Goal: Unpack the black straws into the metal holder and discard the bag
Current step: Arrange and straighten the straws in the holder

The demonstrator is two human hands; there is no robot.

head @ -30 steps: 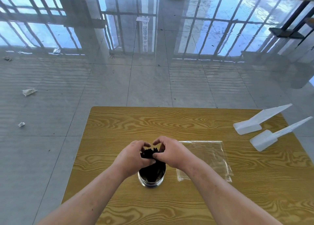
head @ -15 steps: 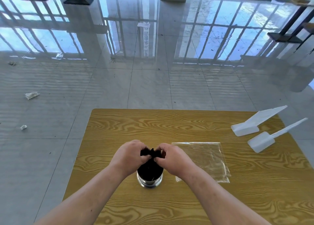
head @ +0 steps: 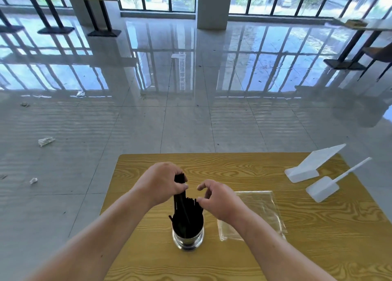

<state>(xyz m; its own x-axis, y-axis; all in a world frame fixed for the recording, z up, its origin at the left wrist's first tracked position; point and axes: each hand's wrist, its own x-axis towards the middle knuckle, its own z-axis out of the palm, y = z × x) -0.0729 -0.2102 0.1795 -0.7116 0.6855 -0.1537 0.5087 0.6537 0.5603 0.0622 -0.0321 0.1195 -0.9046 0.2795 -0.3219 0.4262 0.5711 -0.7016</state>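
Note:
A shiny metal holder (head: 188, 239) stands upright near the middle of the wooden table (head: 318, 227). Black straws (head: 186, 210) stick up out of it. My left hand (head: 163, 183) grips the tops of a few straws and holds them raised above the others. Just right of the straws, my right hand (head: 218, 198) has its fingers curled and apart, with the thumb close to the straw tops; nothing is in it. The clear plastic bag (head: 258, 210) lies flat on the table to the right of the holder, partly under my right wrist.
Two white plastic scoops (head: 305, 168) (head: 324, 188) lie at the table's far right. Scraps of litter (head: 45, 141) dot the glossy tiled floor on the left. Table bases and window railings stand far behind.
My hands have parted. The left hand has lifted a few straws higher, and the right hand has let go and moved slightly right. The camera has tilted up.

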